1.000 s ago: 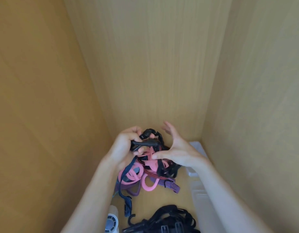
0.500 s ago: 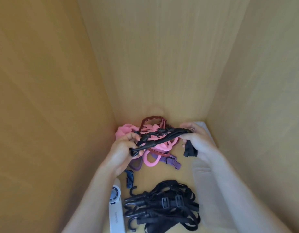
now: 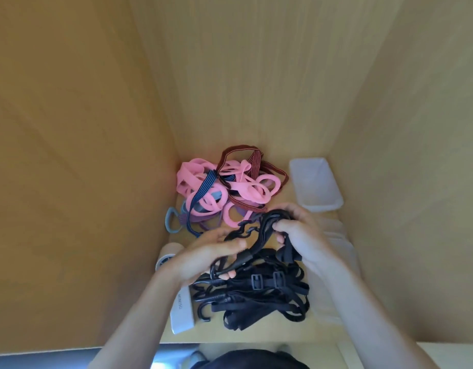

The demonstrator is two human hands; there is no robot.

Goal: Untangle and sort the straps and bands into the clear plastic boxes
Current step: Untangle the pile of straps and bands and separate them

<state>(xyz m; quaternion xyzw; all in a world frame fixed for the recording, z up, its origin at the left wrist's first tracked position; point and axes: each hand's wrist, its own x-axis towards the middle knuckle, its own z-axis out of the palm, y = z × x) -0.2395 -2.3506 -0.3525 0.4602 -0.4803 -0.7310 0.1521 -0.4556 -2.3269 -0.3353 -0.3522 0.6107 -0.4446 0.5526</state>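
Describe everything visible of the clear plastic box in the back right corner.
The clear plastic box is a shallow, translucent, whitish tub with rounded corners. It stands upright with its top open, and nothing shows inside it. It sits on the wooden shelf floor close to the right wall, just right of the pile of pink and maroon bands. Whether the nearest maroon band touches it cannot be told.

Wooden shelf (image 3: 256, 335) — on it a pink band tangle (image 3: 240, 187), black straps (image 3: 256, 299), clear box (image 3: 314, 182), white fan (image 3: 180, 312).

Light wooden cabinet walls (image 3: 70, 129), wooden shelf (image 3: 256, 336).
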